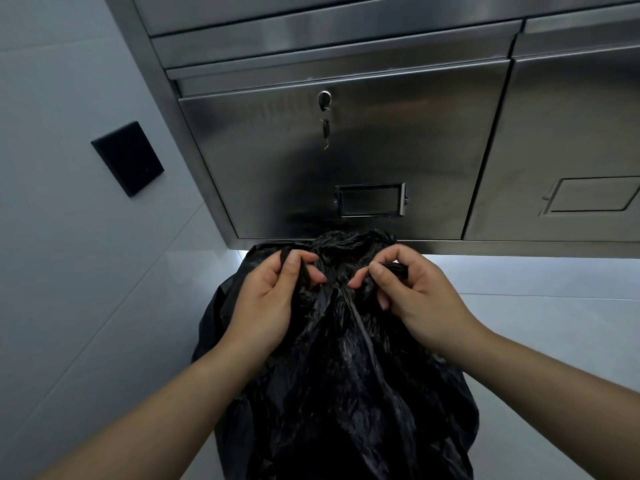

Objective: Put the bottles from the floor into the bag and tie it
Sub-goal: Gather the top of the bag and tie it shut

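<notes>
black bag (pixel 346 358), left hand (pixel 266 299) gripping, right hand (pixel 415 299) gripping

Cabinet (pixel 332 161): brushed steel, straight beyond my fingers (pixel 379 273).
Lock (pixel 324 97): above them, key (pixel 325 128) hanging.
Wall plate (pixel 127 158): black, up to their left.
Floor (pixel 536 323): pale tiles, right of them.
Glow (pixel 238 253): under cabinet, just left.

One black bag (pixel 346 358), lower centre. Two hands at mid-frame: left hand (pixel 266 299) and right hand (pixel 415 299). Two steel doors: centre door (pixel 277 161) and right door (pixel 571 133). One lock (pixel 324 97) with one key (pixel 326 129), upper centre. One label frame (pixel 370 199). One black wall plate (pixel 127 159), left.
</notes>
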### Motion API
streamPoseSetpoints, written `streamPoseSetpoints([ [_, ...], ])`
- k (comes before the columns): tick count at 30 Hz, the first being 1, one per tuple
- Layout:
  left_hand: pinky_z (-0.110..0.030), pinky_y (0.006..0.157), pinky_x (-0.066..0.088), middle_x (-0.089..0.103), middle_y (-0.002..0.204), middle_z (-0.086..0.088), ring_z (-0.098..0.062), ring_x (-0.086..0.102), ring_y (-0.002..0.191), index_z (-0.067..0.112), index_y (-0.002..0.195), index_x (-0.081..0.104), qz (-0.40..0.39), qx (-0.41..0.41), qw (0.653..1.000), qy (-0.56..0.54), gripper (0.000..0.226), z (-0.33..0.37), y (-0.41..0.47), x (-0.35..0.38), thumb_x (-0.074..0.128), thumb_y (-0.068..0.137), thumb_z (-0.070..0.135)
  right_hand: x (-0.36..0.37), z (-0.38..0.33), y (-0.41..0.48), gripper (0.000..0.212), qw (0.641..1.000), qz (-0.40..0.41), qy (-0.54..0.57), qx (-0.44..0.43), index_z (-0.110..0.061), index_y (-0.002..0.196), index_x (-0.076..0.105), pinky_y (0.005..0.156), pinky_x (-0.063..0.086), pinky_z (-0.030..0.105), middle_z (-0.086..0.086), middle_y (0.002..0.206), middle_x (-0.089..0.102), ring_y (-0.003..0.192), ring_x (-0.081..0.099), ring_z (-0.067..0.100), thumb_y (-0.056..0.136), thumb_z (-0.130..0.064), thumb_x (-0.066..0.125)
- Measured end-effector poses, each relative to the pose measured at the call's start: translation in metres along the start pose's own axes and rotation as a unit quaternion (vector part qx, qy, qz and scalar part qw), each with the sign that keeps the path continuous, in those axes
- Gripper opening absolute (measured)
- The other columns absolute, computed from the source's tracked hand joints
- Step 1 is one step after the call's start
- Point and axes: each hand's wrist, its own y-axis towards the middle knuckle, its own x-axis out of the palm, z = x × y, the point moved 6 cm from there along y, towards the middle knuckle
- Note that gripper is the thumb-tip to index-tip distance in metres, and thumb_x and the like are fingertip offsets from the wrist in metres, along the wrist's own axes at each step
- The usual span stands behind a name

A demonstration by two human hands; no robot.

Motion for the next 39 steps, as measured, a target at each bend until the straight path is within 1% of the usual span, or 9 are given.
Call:
streamPoseSetpoints([
  [6, -0.021, 0.073, 0.041, 0.045, 0.059, 0.006, -0.011, 0.052, 0.068, 0.028, 0.067, 0.055, -0.059, -0.046, 0.992, -0.104, 0.042, 0.004, -0.007, 0.016, 0.029, 0.089, 0.052, 0.003, 0.001, 0.003, 0.012, 1.0, 0.015, 0.004, -0.001, -0.01, 0.093, 0.054, 0.049, 0.033, 0.012, -0.002, 0.069, 0.064, 0.045, 0.04, 0.004, 0.097, -0.01, 0.043],
  [10, -0.009, 0.06, 0.037, 0.038, 0.055, 0.011, -0.004, 0.04, 0.059, 0.021, 0.063, 0.042, -0.082, -0.005, 0.995, -0.055, 0.04, 0.01, -0.007, 0.02, 0.03, 0.095, 0.043, 0.012, -0.005, 0.0, 0.019, 0.999, -0.021, -0.013, -0.021, -0.007, 0.089, 0.054, 0.051, 0.036, 0.007, 0.003, 0.068, 0.058, 0.045, 0.047, -0.003, 0.098, -0.009, 0.038],
  [14, -0.011, 0.062, 0.036, 0.039, 0.061, 0.013, -0.002, 0.039, 0.061, 0.019, 0.065, 0.043, -0.137, 0.031, 0.99, 0.003, 0.034, 0.005, -0.009, 0.018, 0.042, 0.096, 0.034, 0.016, 0.004, -0.006, 0.021, 0.997, -0.078, -0.025, 0.002, -0.014, 0.085, 0.051, 0.044, 0.024, 0.018, 0.0, 0.075, 0.067, 0.042, 0.035, 0.013, 0.1, -0.015, 0.036],
  [17, -0.012, 0.058, 0.034, 0.043, 0.059, 0.014, 0.001, 0.039, 0.058, 0.025, 0.064, 0.045, -0.172, 0.048, 0.981, 0.073, 0.029, -0.004, -0.012, 0.016, 0.043, 0.091, 0.033, 0.019, 0.018, -0.011, 0.022, 0.99, -0.131, -0.04, 0.025, -0.018, 0.084, 0.048, 0.041, 0.026, 0.018, -0.001, 0.074, 0.068, 0.04, 0.033, 0.011, 0.1, -0.019, 0.034],
  [22, -0.012, 0.059, 0.035, 0.046, 0.063, 0.013, 0.0, 0.042, 0.06, 0.021, 0.067, 0.047, -0.211, 0.057, 0.967, 0.129, 0.031, -0.022, -0.02, 0.014, 0.042, 0.092, 0.039, 0.01, 0.038, -0.014, 0.023, 0.974, -0.134, -0.181, -0.005, -0.027, 0.081, 0.047, 0.061, 0.036, 0.028, -0.012, 0.06, 0.049, 0.059, 0.039, 0.01, 0.1, -0.022, 0.034],
  [28, -0.014, 0.06, 0.034, 0.048, 0.062, 0.013, 0.0, 0.043, 0.061, 0.026, 0.062, 0.046, -0.152, 0.026, 0.974, 0.164, 0.031, -0.041, -0.007, -0.021, 0.043, 0.091, 0.038, -0.017, 0.048, -0.017, 0.023, 0.974, -0.103, -0.202, 0.013, -0.031, 0.079, 0.048, 0.059, 0.034, 0.02, -0.015, 0.059, 0.044, 0.056, 0.037, 0.003, 0.098, -0.022, 0.039],
  [32, -0.013, 0.058, 0.033, 0.046, 0.062, 0.014, 0.0, 0.042, 0.059, 0.032, 0.063, 0.043, -0.155, 0.053, 0.967, 0.195, 0.032, -0.03, -0.005, -0.02, 0.044, 0.094, 0.039, -0.014, 0.036, -0.017, 0.018, 0.968, -0.094, -0.229, -0.033, -0.033, 0.086, 0.051, 0.057, 0.035, 0.016, -0.014, 0.061, 0.051, 0.054, 0.041, 0.002, 0.096, -0.031, 0.037],
  [37, -0.015, 0.056, 0.035, 0.05, 0.063, 0.004, -0.005, 0.045, 0.058, 0.027, 0.07, 0.052, -0.139, 0.134, 0.971, 0.139, 0.028, 0.017, -0.004, 0.006, 0.041, 0.089, 0.045, -0.008, 0.001, -0.006, 0.02, 0.973, -0.065, -0.196, -0.101, -0.031, 0.096, 0.055, 0.079, 0.043, 0.022, -0.013, 0.078, 0.067, 0.082, 0.061, 0.011, 0.097, -0.029, 0.035],
  [39, -0.022, 0.057, 0.037, 0.051, 0.065, -0.003, -0.014, 0.046, 0.058, 0.028, 0.072, 0.054, -0.133, 0.149, 0.972, 0.121, 0.027, 0.028, -0.006, 0.011, 0.042, 0.089, 0.044, -0.002, -0.008, -0.004, 0.02, 0.981, -0.049, -0.149, -0.112, -0.026, 0.095, 0.055, 0.076, 0.044, 0.021, -0.009, 0.072, 0.065, 0.075, 0.061, 0.011, 0.097, -0.027, 0.036],
])
